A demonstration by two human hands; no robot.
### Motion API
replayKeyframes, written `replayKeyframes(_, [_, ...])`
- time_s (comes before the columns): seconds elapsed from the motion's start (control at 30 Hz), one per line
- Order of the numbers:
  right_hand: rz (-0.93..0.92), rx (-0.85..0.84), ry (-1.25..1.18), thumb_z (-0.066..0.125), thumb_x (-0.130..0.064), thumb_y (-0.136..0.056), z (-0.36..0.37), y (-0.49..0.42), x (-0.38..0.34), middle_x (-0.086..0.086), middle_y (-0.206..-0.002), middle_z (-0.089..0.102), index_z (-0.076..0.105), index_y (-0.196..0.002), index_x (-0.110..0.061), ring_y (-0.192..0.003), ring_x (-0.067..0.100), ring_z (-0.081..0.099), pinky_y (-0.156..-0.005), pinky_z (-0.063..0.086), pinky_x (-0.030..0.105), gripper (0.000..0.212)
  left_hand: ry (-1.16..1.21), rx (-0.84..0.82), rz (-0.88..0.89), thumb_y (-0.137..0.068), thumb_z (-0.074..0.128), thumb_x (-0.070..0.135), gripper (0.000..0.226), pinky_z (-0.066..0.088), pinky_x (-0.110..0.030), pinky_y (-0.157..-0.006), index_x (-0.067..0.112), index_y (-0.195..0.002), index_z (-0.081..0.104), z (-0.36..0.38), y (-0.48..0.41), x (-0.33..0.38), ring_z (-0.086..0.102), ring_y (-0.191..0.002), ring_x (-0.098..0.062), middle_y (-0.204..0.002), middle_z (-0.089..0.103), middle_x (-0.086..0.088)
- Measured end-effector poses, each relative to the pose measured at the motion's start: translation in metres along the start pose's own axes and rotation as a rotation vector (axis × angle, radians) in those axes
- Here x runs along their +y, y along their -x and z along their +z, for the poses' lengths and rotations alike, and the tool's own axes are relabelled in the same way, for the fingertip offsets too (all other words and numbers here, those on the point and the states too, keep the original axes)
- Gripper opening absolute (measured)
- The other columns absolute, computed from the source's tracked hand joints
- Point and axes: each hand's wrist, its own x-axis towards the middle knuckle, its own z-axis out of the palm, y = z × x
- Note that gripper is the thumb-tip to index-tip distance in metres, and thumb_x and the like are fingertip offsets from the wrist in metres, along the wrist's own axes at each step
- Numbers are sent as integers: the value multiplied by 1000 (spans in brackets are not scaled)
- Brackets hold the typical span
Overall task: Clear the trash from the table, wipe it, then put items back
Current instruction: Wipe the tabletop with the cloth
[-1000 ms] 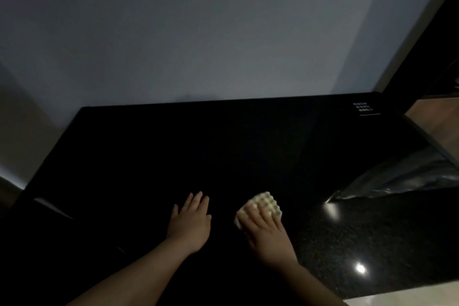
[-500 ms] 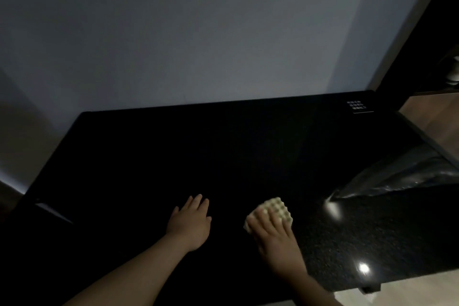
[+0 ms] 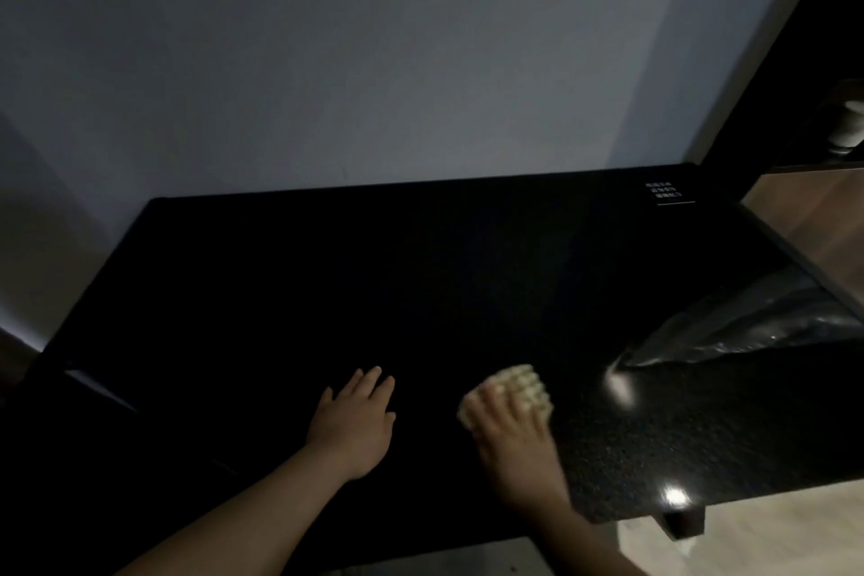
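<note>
A glossy black table (image 3: 421, 276) fills the middle of the view. My right hand (image 3: 512, 440) lies on a pale waffle-textured cloth (image 3: 526, 386) near the front right of the tabletop, fingers spread over it and pressing it down. Only the cloth's far end shows past my fingers. My left hand (image 3: 350, 421) rests flat on the tabletop to the left of the cloth, fingers straight, holding nothing.
A pale wall (image 3: 374, 61) stands right behind the table. A small white label (image 3: 664, 193) is at the far right corner. A dark plastic bag (image 3: 748, 332) hangs at the table's right edge. Light floor (image 3: 771, 538) shows front right.
My right hand has slid the cloth a little to the right along the front of the table. My left hand has stayed where it was.
</note>
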Motion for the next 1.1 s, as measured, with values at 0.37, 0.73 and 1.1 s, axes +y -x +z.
replayKeyframes(0.37, [333,39,-40,18,-36,-95,-19,13,46,3,-157,20,28,-146,-33,-144,28,20,-112,22,43,52,-16,92,28,-103,20,36,51,4,-44,-120,27,-152,7,23,15,-8,0,-147,-15,-160,-1,7])
replayKeyframes(0.73, [46,-26,122,39,-40,-78,4,34,-52,-8,-121,66,52,-122,-36,-109,21,65,-94,27,32,46,-11,100,100,-103,22,35,52,2,-44,-119,27,-152,7,30,23,-16,-2,-148,-16,-160,-2,8])
replayKeyframes(1.1, [-54,-143,149,37,-41,-81,-3,40,-39,-8,-122,65,63,-118,-34,-112,17,63,-99,25,31,46,13,103,40,-103,19,38,51,-1,-46,-119,28,-152,8,44,40,12,-6,-148,-15,-160,-2,7])
